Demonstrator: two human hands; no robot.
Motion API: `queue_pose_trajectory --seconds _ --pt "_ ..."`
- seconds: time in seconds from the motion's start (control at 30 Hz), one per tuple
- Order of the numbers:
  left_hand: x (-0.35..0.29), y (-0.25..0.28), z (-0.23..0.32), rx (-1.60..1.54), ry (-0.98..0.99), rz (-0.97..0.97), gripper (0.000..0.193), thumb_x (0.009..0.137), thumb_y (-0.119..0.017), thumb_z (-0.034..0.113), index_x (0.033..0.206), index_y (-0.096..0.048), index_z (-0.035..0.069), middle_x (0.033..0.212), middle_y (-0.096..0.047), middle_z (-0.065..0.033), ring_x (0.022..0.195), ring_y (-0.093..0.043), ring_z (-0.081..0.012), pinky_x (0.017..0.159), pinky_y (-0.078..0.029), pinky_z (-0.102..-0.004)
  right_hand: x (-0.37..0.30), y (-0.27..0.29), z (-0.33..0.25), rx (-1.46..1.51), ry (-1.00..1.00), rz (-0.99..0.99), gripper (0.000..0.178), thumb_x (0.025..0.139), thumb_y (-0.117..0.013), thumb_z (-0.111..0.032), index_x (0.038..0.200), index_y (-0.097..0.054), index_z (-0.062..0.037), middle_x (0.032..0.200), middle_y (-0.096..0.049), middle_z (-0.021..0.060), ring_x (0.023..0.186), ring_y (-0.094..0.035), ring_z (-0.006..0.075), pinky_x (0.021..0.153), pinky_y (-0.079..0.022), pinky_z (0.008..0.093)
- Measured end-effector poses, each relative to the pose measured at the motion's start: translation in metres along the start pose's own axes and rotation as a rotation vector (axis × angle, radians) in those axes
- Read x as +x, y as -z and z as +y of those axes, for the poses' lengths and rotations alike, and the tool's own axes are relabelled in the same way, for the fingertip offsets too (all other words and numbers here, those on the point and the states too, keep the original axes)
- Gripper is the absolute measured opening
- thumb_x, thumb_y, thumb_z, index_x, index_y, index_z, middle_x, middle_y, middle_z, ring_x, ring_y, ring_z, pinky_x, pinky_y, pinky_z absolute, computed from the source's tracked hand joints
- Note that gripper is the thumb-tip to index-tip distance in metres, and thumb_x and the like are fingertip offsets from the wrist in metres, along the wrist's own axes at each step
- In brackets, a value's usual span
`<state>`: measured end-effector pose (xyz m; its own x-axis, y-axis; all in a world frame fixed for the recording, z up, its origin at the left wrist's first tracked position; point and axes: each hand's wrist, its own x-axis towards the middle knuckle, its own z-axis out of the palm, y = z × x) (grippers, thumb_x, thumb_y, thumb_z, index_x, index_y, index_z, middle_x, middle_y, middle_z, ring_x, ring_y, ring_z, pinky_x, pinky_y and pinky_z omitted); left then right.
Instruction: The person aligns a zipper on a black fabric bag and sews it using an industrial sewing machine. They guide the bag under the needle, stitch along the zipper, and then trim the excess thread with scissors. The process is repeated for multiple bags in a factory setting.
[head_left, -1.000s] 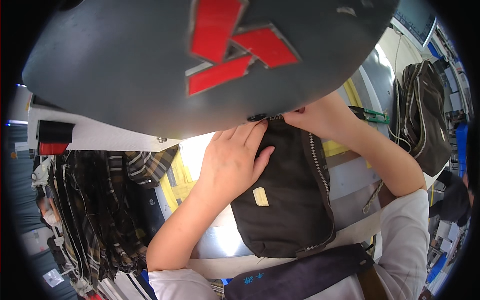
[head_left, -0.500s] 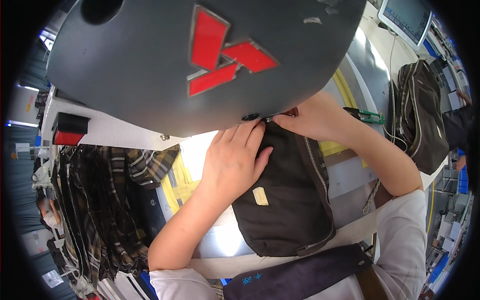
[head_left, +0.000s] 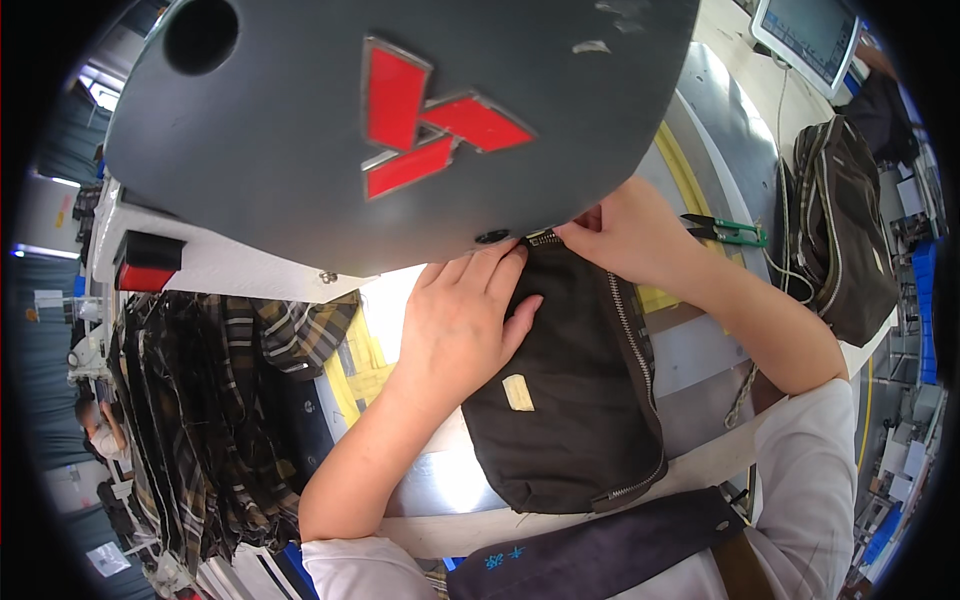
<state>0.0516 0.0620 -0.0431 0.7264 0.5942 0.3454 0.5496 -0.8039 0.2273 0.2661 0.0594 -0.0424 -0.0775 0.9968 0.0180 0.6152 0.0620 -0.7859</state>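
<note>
A dark brown fabric pouch point(head_left: 575, 400) with a metal zipper point(head_left: 632, 335) along its right side lies on the work surface, a small pale label on its upper face. My left hand point(head_left: 460, 315) rests flat over its left part, fingers stretched towards the far edge and thumb apart. At the far right corner, the fingers of my right hand point(head_left: 635, 235) are pinched on the pouch's zippered edge. Above both hands looms the dark grey machine head point(head_left: 300, 130) with a red emblem; it hides whatever lies beneath it and some of the fingertips' surroundings.
Green-handled thread snips point(head_left: 735, 232) lie right of my right forearm. A stack of brown pouches point(head_left: 845, 230) sits at the far right, below a screen point(head_left: 810, 40). Plaid fabric pieces point(head_left: 200, 400) hang at the left. Yellow tape point(head_left: 365, 385) marks the metal surface.
The view has shifted slightly, so the machine head appears a little further left. My right hand has moved slightly at the far edge, and more zipper teeth show there. My left hand stays on the pouch.
</note>
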Motion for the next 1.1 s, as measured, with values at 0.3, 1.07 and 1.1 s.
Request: queue_pose_trajectory --seconds 0.3,1.07,1.1 --pt "-0.001 0.002 -0.004 0.003 -0.006 -0.019 0.036 0.076 -0.074 0.017 0.106 -0.061 0.003 0.118 -0.062 -0.0078 0.105 -0.061 -0.0283 0.090 -0.048 -0.0397 -0.001 -0.006 -0.002 -0.097 0.146 0.011 0.008 0.077 -0.061 -0.007 0.085 -0.063 -0.0091 0.073 -0.059 0.0046 0.063 -0.059 0.0221 0.058 -0.047 0.0357" --pt "-0.001 0.003 -0.011 -0.007 -0.055 -0.016 0.039 0.076 -0.072 0.016 0.112 -0.061 0.007 0.121 -0.060 -0.0042 0.105 -0.060 -0.0252 0.087 -0.047 -0.0389 -0.012 -0.008 0.009 -0.652 0.821 0.096 0.031 0.078 -0.060 -0.011 0.106 -0.064 0.0009 0.111 -0.064 0.0080 0.102 -0.061 0.0218 0.086 -0.052 0.0336" --pt "0.000 0.004 -0.011 -0.005 -0.051 -0.025 0.039 0.077 -0.072 0.016 0.113 -0.061 0.007 0.121 -0.060 -0.0041 0.104 -0.061 -0.0251 0.087 -0.047 -0.0389 -0.013 -0.008 0.009 -0.655 0.826 0.090 0.031 0.078 -0.060 -0.011 0.106 -0.064 0.0012 0.112 -0.064 0.0089 0.102 -0.061 0.0220 0.086 -0.052 0.0334"
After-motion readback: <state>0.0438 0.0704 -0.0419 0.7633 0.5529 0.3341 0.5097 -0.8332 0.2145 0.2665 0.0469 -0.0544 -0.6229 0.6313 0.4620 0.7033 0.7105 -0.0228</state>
